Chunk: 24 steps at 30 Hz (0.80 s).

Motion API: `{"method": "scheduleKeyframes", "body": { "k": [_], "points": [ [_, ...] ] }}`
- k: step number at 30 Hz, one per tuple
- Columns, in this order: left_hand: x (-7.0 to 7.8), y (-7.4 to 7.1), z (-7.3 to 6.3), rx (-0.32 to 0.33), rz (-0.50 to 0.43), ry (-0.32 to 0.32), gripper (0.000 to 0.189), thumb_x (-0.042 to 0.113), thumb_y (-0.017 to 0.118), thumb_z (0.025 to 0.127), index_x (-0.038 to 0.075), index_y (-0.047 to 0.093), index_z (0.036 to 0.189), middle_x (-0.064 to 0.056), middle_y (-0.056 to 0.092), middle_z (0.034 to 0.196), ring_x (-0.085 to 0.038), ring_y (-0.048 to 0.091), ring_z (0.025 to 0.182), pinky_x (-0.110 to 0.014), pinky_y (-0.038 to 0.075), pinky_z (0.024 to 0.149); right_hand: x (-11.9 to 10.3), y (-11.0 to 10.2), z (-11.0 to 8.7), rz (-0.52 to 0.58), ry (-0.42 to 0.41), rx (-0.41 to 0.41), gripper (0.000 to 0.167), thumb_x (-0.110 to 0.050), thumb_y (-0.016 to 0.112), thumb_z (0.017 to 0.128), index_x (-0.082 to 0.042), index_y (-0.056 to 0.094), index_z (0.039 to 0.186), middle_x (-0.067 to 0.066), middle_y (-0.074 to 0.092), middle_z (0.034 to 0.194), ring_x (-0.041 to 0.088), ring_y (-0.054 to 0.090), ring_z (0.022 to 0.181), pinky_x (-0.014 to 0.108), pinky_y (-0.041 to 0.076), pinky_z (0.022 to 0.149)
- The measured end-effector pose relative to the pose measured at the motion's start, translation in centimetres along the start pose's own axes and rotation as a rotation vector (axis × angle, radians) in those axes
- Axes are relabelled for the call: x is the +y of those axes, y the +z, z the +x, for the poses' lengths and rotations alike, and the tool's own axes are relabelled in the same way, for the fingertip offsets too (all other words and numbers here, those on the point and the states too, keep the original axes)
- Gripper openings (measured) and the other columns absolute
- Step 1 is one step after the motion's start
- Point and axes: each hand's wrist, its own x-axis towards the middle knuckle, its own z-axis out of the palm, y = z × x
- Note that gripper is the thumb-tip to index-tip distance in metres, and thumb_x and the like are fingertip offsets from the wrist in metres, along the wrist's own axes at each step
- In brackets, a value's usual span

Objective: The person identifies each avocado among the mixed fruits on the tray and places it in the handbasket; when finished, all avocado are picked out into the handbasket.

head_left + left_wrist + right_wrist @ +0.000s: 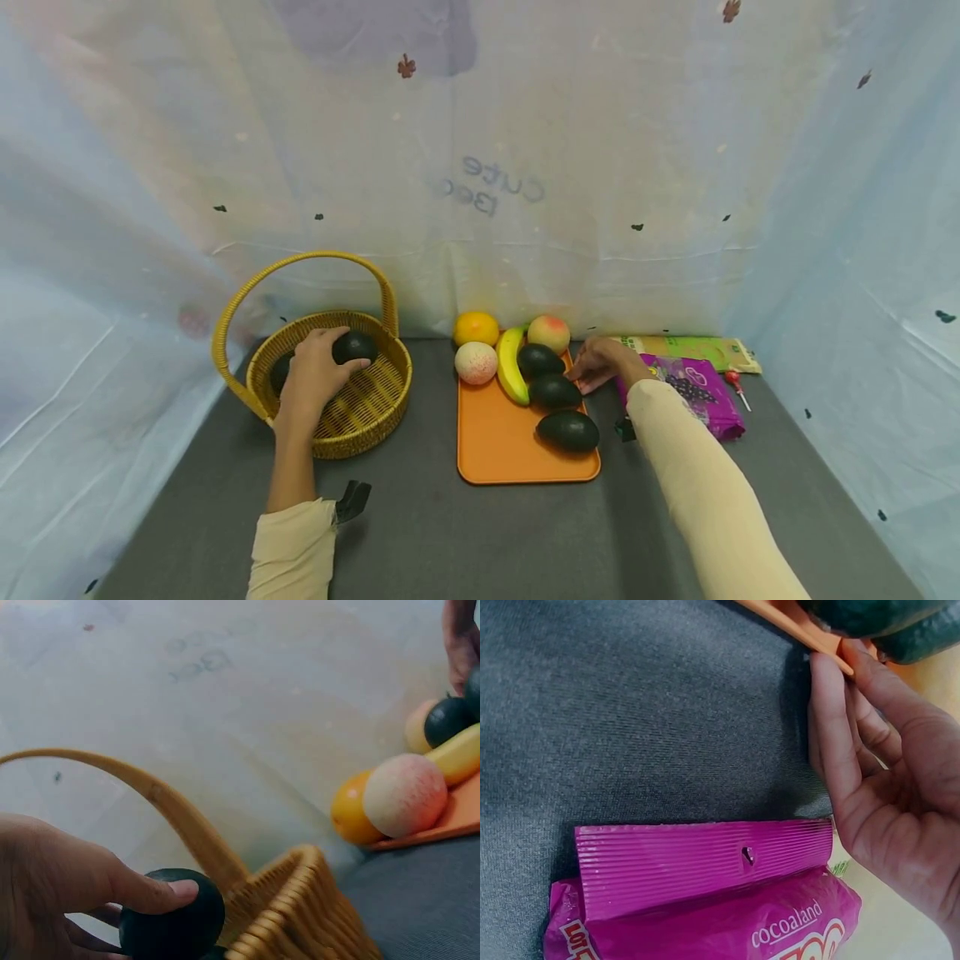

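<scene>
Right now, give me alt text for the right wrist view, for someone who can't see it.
A right hand pinches the rim of an orange tray holding dark green fruits, at the upper right. A shiny purple packet lies at the bottom, with dark gray cloth above it.

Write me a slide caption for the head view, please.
Left hand holds a dark fruit at the woven basket; right hand pinches the orange tray's edge.

A: Woven materials?
B: Basket (352,443): ribbed wickerwork, lightly glossy. Table covering (435,533): matt, finely textured cloth.
A: Other finishes?
B: Tray (495,450): smooth plastic. Snack packet (705,900): glossy plastic film, ridged along the seal. Avocados (567,431): finely pebbled, faintly glossy.
</scene>
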Motion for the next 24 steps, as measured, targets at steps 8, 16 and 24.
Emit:
{"method": "scheduleKeyframes", "body": {
  "k": [8, 16, 24],
  "points": [
    [-1.5, 2.7, 0.7, -0.155, 0.065, -0.099, 0.067, 0.020, 0.079, 0.094, -0.004, 0.050, 0.150, -0.039, 0.043, 0.151, -0.061, 0.047, 0.135, -0.072, 0.045, 0.107, -0.1, -0.1, 0.2, 0.002, -0.002, -0.022, 0.012, -0.011, 0.075, 0.097, -0.002, 0.067, 0.095, 0.003, 0.069, 0.071, 0.011, 0.073, 0.063, 0.030, 0.066, 0.077],
    [-2.2, 3.2, 0.9, -0.093, 0.029, -0.133, 0.069, 0.021, 0.080, 0.094, -0.004, 0.049, 0.151, -0.040, 0.041, 0.150, -0.061, 0.050, 0.129, -0.069, 0.050, 0.102, -0.1, 0.0, 0.2, 0.011, -0.004, -0.012, 0.013, -0.010, 0.075, 0.097, -0.002, 0.065, 0.095, 0.003, 0.068, 0.072, 0.011, 0.073, 0.062, 0.030, 0.066, 0.077],
    [-2.2, 3.3, 0.9, -0.086, 0.024, -0.120, 0.070, 0.020, 0.080, 0.094, -0.005, 0.049, 0.151, -0.040, 0.043, 0.149, -0.058, 0.051, 0.128, -0.066, 0.052, 0.101, 0.1, 0.1, 0.3, 0.010, -0.012, -0.023, 0.012, -0.011, 0.074, 0.097, -0.003, 0.066, 0.092, 0.003, 0.069, 0.071, 0.010, 0.073, 0.062, 0.029, 0.066, 0.074]
  ]
}}
